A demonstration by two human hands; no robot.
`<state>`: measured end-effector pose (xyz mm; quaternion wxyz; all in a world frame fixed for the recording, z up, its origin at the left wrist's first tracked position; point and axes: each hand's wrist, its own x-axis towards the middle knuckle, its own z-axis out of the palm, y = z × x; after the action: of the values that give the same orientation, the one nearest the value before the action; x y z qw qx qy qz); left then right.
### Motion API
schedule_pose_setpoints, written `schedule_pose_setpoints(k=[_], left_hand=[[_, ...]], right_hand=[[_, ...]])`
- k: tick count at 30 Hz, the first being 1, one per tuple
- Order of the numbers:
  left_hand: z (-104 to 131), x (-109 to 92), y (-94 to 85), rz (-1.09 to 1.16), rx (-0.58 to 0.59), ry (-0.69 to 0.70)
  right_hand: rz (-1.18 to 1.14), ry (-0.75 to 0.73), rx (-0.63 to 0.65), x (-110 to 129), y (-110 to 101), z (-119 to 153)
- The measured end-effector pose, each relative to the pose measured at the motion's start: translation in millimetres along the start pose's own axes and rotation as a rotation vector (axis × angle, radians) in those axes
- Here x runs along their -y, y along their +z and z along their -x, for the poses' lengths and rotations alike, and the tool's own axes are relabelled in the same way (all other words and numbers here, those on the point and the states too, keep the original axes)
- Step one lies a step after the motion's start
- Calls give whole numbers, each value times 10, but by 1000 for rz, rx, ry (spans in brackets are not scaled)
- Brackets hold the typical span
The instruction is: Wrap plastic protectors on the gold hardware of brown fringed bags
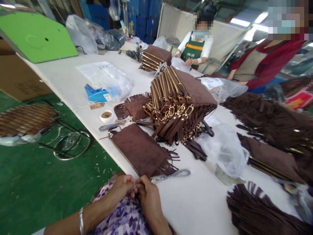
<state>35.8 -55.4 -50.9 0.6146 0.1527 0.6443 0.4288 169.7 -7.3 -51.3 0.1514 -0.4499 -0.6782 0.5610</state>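
Note:
My left hand (126,186), with a silver bangle on its wrist, and my right hand (151,197) meet fingertip to fingertip over my lap at the table's edge. Both are closed in a pinch on something too small to make out. Just beyond them a flat brown fringed pouch (139,150) lies with its zip edge along the table edge and its fringe to the right. Beside my right hand is a grey looped strip (179,173), seemingly in clear plastic. Farther back rises a stack of brown pouches (193,88) with gold zips and clasped straps.
A tape roll (106,116) and blue tape dispenser (97,93) stand on the white table (186,202). Clear plastic bags (225,150) and brown fringed pieces (264,209) lie to the right. Two people work across the table; a stool (29,120) is at left.

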Motion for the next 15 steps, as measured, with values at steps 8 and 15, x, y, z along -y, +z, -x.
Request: schedule_pose_setpoints(k=[8,15], left_hand=[[-36,82,17,-8,31,-19],[-21,77,55,-31,20,39]], right_hand=[[29,73,-37,-110,-41,-30],[-5,55,-33,-145,-43,-24]])
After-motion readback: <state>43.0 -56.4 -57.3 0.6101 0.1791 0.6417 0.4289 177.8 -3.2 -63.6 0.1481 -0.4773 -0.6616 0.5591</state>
